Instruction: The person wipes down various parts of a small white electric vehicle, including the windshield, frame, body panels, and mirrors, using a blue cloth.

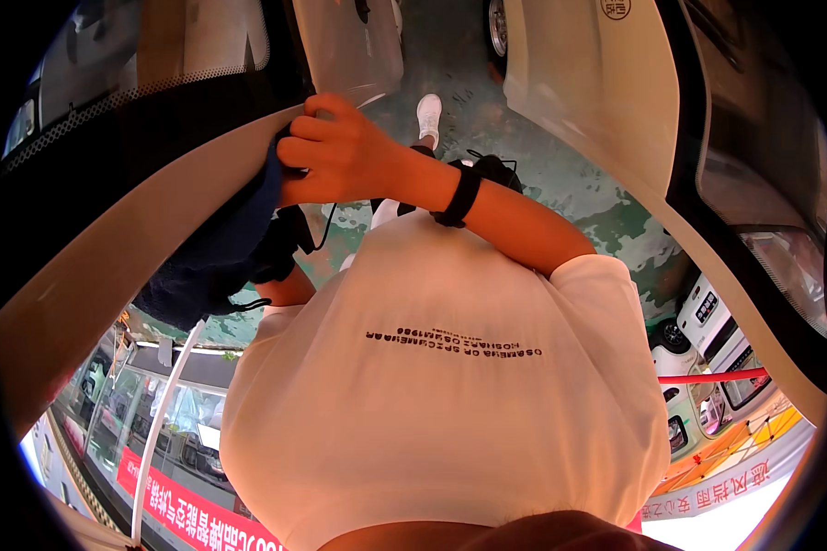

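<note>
My right hand point(341, 151) reaches across to the left, wearing a black wristband. Its fingers are curled at the edge of a dark blue cloth point(231, 224), right against the pale body panel point(179, 182) of a vehicle. The cloth hangs beside that panel, its lower part bunched and fuzzy, with a dark cord loop near the bottom. Only part of my left forearm point(286, 288) shows below the cloth; the left hand itself is hidden behind cloth and a black item. The vehicle's dark glass point(200, 41), with a dotted black border, lies beyond the panel.
On the right a second pale vehicle point(593, 89) stands close by. A worn green floor point(455, 82) runs between the two, with my white shoe point(429, 118) on it. Behind are a white pole point(162, 413), a red banner point(200, 510), a white van point(710, 317) and an orange canopy point(737, 448).
</note>
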The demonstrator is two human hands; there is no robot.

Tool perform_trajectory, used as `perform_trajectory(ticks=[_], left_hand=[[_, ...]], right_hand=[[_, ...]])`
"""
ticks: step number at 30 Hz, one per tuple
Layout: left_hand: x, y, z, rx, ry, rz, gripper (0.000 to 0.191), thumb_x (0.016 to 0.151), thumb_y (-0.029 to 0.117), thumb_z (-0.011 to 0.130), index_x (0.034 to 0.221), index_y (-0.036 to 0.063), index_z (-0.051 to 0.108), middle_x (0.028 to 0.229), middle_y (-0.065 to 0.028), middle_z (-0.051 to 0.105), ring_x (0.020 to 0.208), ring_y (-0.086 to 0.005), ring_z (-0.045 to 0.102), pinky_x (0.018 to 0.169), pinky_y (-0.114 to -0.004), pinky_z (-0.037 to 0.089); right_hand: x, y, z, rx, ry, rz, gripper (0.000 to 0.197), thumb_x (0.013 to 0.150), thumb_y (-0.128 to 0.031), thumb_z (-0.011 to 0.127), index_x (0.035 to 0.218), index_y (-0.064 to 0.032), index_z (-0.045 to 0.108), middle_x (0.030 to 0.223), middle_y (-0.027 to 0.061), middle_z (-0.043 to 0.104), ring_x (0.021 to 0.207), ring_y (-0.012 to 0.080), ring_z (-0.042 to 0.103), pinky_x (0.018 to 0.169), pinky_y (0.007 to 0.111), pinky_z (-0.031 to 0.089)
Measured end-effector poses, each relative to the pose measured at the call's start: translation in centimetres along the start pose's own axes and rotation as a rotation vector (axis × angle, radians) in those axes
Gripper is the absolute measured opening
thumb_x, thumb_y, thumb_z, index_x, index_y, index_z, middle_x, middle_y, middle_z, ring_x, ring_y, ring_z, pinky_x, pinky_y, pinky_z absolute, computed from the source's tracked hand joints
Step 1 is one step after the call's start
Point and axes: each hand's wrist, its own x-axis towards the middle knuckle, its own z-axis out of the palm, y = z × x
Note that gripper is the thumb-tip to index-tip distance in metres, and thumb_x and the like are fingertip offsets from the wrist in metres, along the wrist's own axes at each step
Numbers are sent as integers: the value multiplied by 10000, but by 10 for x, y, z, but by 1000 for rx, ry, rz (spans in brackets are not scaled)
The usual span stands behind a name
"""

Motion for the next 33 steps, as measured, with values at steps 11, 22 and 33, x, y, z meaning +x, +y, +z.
perform_trajectory(ticks=[11,22,33], left_hand=[[-10,-3,17,149,-10,-10,250,985,137,487,1135,-1,631,971,-106,670,972,-233,620,860,-287,472],[-57,-26,190,-484,-183,305,210,995,141,497,1140,49,618,1008,-79,645,1007,-208,616,936,-287,444],[-43,8,31,-1138,314,283,142,963,84,571,1071,12,630,1118,-90,643,1058,-207,611,954,-328,485]], right_hand=[[-62,15,2,-311,-217,108,121,714,-185,675,771,-277,622,735,-59,477,701,116,526,705,298,404],[-148,-16,3,-320,-180,685,136,711,-107,683,806,-58,600,747,63,629,680,256,617,718,383,448],[-65,-4,1,-78,-281,649,313,713,-176,729,925,7,591,819,176,645,762,367,636,736,431,501]])
